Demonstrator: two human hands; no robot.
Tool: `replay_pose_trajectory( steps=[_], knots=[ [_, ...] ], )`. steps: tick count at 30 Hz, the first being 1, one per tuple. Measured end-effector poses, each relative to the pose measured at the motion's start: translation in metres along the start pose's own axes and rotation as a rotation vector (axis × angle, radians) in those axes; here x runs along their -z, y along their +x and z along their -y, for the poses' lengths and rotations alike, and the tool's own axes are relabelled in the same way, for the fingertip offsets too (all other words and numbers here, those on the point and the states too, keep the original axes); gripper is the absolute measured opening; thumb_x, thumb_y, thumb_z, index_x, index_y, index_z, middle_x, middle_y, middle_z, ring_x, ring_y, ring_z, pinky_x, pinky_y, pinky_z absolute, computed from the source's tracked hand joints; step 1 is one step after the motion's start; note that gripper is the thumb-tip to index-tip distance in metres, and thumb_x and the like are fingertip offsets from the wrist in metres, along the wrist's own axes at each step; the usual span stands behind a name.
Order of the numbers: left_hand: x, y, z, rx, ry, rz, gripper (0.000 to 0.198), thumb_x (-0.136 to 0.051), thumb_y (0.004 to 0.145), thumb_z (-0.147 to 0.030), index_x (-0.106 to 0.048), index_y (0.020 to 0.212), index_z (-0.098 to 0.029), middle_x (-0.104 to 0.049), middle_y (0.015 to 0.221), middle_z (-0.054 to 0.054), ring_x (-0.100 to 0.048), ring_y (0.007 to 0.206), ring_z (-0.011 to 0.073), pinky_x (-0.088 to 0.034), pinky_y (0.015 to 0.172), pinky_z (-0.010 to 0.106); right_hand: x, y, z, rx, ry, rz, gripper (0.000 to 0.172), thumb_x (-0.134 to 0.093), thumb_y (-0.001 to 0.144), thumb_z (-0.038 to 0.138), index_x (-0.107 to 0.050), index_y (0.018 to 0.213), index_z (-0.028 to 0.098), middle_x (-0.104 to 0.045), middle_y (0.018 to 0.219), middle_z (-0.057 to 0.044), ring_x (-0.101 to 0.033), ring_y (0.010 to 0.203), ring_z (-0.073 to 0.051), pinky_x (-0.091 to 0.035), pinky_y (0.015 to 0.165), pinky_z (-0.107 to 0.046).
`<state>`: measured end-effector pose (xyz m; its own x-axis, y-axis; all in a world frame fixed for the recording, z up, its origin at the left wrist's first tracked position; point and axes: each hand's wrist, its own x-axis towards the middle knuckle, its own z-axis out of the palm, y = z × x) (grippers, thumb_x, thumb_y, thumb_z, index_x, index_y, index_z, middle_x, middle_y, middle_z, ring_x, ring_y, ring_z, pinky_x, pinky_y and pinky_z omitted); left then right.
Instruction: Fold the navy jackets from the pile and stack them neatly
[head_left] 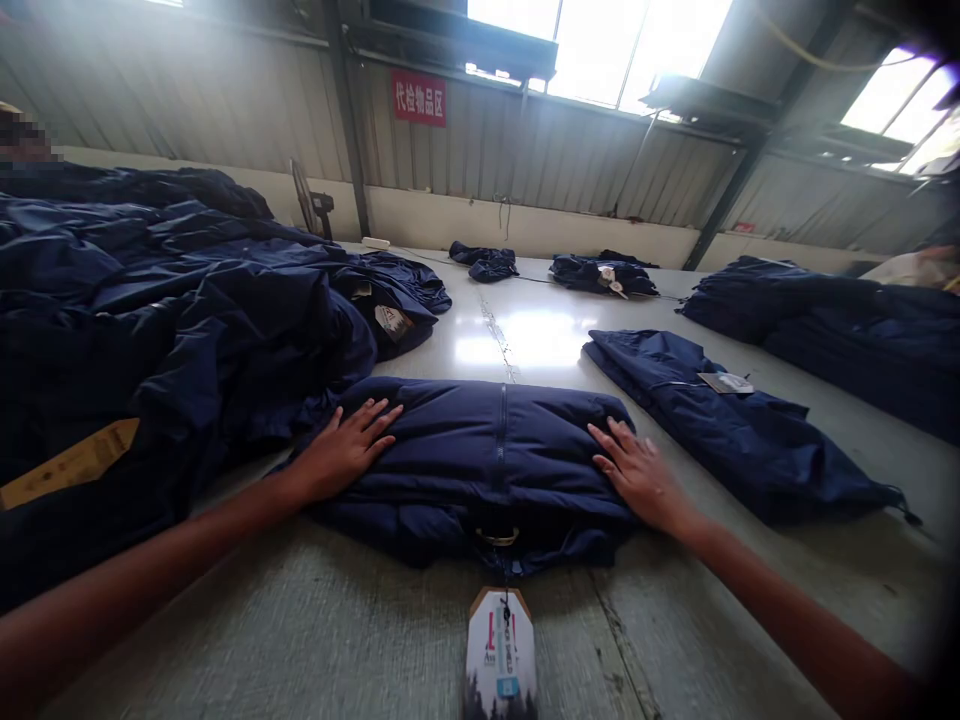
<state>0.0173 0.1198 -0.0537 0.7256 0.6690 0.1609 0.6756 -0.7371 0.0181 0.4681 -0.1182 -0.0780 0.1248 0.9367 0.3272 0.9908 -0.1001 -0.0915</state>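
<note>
A folded navy padded jacket (480, 470) lies on the grey work table (300, 640) directly in front of me. My left hand (346, 450) rests flat on its left side with the fingers spread. My right hand (637, 475) presses on its right end, fingers apart, holding nothing. A white hang tag (501, 655) on a cord dangles from the jacket's near edge and lies on the table. A zip runs down the middle of the jacket.
A large heap of navy jackets (150, 300) fills the left side. Another folded navy jacket (720, 430) with a tag lies to my right, beside a stack (817, 320). Small navy bundles (484, 262) lie at the table's far end near a corrugated wall.
</note>
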Motion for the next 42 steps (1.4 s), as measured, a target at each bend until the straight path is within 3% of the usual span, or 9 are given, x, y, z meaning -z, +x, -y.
replay_pose_trajectory(
  steps=[2, 5, 11, 15, 18, 21, 25, 30, 42],
  knots=[
    [-0.020, -0.005, 0.010, 0.023, -0.050, 0.011, 0.058, -0.025, 0.111, -0.048, -0.029, 0.167, -0.032, -0.031, 0.172, 0.008, -0.026, 0.160, 0.0317, -0.023, 0.124, 0.068, -0.021, -0.003, -0.012, -0.015, 0.007, 0.101, 0.056, -0.032, 0.109, 0.055, -0.039, 0.162, 0.037, -0.040, 0.168, -0.009, -0.039, 0.153, -0.035, -0.040, 0.117, -0.067],
    [-0.029, -0.008, 0.020, 0.032, -0.082, 0.006, 0.058, -0.025, 0.111, -0.053, -0.028, 0.167, -0.036, -0.028, 0.173, 0.005, -0.022, 0.161, 0.0307, -0.021, 0.125, 0.068, -0.033, 0.004, -0.025, -0.019, 0.036, 0.175, 0.058, -0.032, 0.109, 0.056, -0.036, 0.163, 0.037, -0.034, 0.171, -0.009, -0.033, 0.156, -0.034, -0.034, 0.121, -0.066],
    [-0.026, 0.007, 0.029, 0.090, -0.069, 0.058, 0.062, -0.021, 0.110, -0.054, -0.028, 0.167, -0.032, -0.024, 0.175, 0.006, -0.017, 0.162, 0.0298, -0.021, 0.125, 0.067, -0.028, 0.042, -0.024, -0.046, 0.066, 0.266, 0.057, -0.031, 0.109, 0.052, -0.035, 0.163, 0.035, -0.033, 0.172, -0.009, -0.030, 0.158, -0.033, -0.028, 0.123, -0.067],
    [-0.010, 0.018, 0.036, 0.066, -0.033, 0.148, 0.063, -0.030, 0.107, -0.053, -0.031, 0.166, -0.031, -0.030, 0.173, 0.007, -0.025, 0.160, 0.0330, -0.023, 0.124, 0.067, -0.014, 0.049, -0.018, -0.005, 0.018, 0.217, 0.053, -0.035, 0.109, 0.051, -0.045, 0.158, 0.033, -0.048, 0.162, -0.010, -0.043, 0.150, -0.035, -0.025, 0.122, -0.072],
    [0.017, 0.038, 0.013, -0.014, -0.017, 0.054, 0.062, -0.041, 0.103, -0.047, -0.039, 0.162, -0.025, -0.044, 0.165, 0.011, -0.040, 0.152, 0.0332, -0.029, 0.125, 0.059, 0.003, 0.059, -0.004, 0.053, -0.018, 0.058, 0.046, -0.038, 0.109, 0.048, -0.059, 0.145, 0.030, -0.057, 0.153, -0.011, -0.054, 0.140, -0.035, -0.027, 0.123, -0.068],
    [0.031, 0.067, -0.035, -0.116, -0.071, -0.111, 0.053, -0.036, 0.107, -0.041, -0.045, 0.156, -0.023, -0.047, 0.161, 0.010, -0.048, 0.145, 0.0273, -0.035, 0.123, 0.046, 0.006, 0.079, 0.017, 0.109, 0.017, -0.044, 0.049, -0.039, 0.108, 0.047, -0.057, 0.148, 0.026, -0.049, 0.160, -0.013, -0.046, 0.147, -0.035, -0.035, 0.122, -0.058],
    [0.003, 0.094, -0.079, -0.155, -0.087, -0.136, 0.056, -0.032, 0.111, -0.047, -0.038, 0.162, -0.025, -0.036, 0.169, 0.011, -0.031, 0.157, 0.0304, -0.019, 0.129, 0.057, -0.023, 0.095, 0.033, 0.088, 0.051, 0.025, 0.053, -0.039, 0.109, 0.045, -0.046, 0.158, 0.028, -0.039, 0.168, -0.010, -0.031, 0.157, -0.035, -0.032, 0.124, -0.058],
    [-0.040, 0.096, -0.074, -0.171, -0.152, 0.011, 0.058, -0.029, 0.112, -0.053, -0.033, 0.165, -0.032, -0.033, 0.172, 0.005, -0.027, 0.160, 0.0299, -0.013, 0.130, 0.063, -0.051, 0.091, 0.027, 0.071, 0.088, 0.088, 0.052, -0.033, 0.110, 0.047, -0.042, 0.160, 0.034, -0.040, 0.168, -0.006, -0.033, 0.157, -0.031, -0.028, 0.126, -0.060],
    [-0.037, 0.095, -0.074, -0.162, -0.151, 0.037, 0.058, -0.029, 0.111, -0.054, -0.035, 0.165, -0.033, -0.034, 0.171, 0.003, -0.027, 0.160, 0.0280, -0.016, 0.130, 0.060, -0.046, 0.089, 0.029, 0.079, 0.043, 0.110, 0.054, -0.029, 0.111, 0.049, -0.045, 0.159, 0.030, -0.041, 0.168, -0.006, -0.033, 0.157, -0.028, -0.029, 0.126, -0.056]
  ],
)
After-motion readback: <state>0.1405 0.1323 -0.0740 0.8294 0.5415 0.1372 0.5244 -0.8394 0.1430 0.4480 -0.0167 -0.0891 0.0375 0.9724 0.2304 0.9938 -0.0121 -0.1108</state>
